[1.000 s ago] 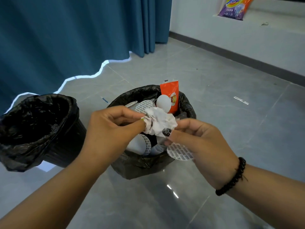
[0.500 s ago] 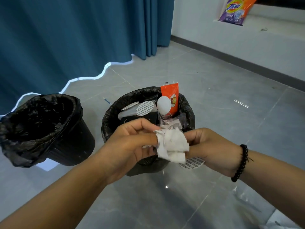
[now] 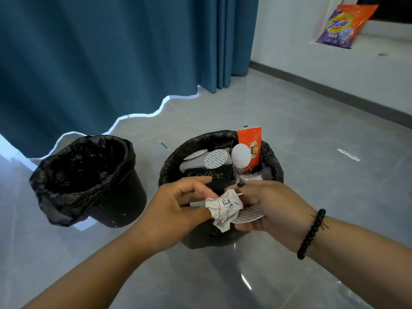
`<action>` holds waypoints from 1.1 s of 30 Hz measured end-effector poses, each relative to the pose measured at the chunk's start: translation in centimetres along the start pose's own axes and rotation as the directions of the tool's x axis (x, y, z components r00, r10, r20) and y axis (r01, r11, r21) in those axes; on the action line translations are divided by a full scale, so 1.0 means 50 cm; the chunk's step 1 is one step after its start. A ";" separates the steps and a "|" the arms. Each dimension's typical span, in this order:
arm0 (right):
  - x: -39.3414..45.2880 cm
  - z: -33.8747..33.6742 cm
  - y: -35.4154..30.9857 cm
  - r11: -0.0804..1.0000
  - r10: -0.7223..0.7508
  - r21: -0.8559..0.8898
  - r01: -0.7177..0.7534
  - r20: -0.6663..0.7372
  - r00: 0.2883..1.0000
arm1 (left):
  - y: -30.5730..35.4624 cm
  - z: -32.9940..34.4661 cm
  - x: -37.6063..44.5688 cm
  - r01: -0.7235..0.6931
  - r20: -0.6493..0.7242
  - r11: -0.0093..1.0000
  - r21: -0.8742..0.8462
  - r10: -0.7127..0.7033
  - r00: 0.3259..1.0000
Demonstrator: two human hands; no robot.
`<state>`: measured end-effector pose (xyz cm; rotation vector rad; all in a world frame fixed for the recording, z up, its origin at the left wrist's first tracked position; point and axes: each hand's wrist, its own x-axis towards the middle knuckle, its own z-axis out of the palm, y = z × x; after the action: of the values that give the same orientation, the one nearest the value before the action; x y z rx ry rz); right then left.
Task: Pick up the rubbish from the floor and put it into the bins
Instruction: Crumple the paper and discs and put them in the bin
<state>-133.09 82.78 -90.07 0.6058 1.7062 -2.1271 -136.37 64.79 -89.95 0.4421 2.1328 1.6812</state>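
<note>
Grey floor tiles (image 3: 312, 130) lay beyond, and both hands, the left hand (image 3: 178, 204) and right hand (image 3: 269, 204), pinched the crumpled paper (image 3: 224, 208), best released directly above the full bin (image 3: 169, 166).

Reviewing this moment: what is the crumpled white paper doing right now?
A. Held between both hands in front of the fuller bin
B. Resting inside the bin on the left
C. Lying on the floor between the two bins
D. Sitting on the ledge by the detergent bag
A: the crumpled white paper is pinched by the left hand and the right hand, in front of the fuller bin.
</note>
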 end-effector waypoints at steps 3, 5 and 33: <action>0.006 0.024 0.006 0.996 -0.066 -0.060 0.066 0.004 0.998 | -0.008 -0.016 0.003 0.033 -0.014 0.997 -0.076 -0.035 0.999; 0.009 0.035 0.009 0.986 -0.100 -0.131 0.101 0.017 0.995 | -0.010 -0.022 0.004 0.036 -0.040 0.998 -0.053 -0.038 0.998; 0.087 -0.127 -0.075 0.649 -0.604 -0.717 0.254 -0.283 0.745 | -0.093 -0.078 0.056 0.280 -0.464 0.899 0.335 -0.102 0.880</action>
<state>-138.00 89.76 -90.42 0.5880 2.9760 -1.4835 -140.75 61.73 -93.97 -0.0670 2.7545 1.3210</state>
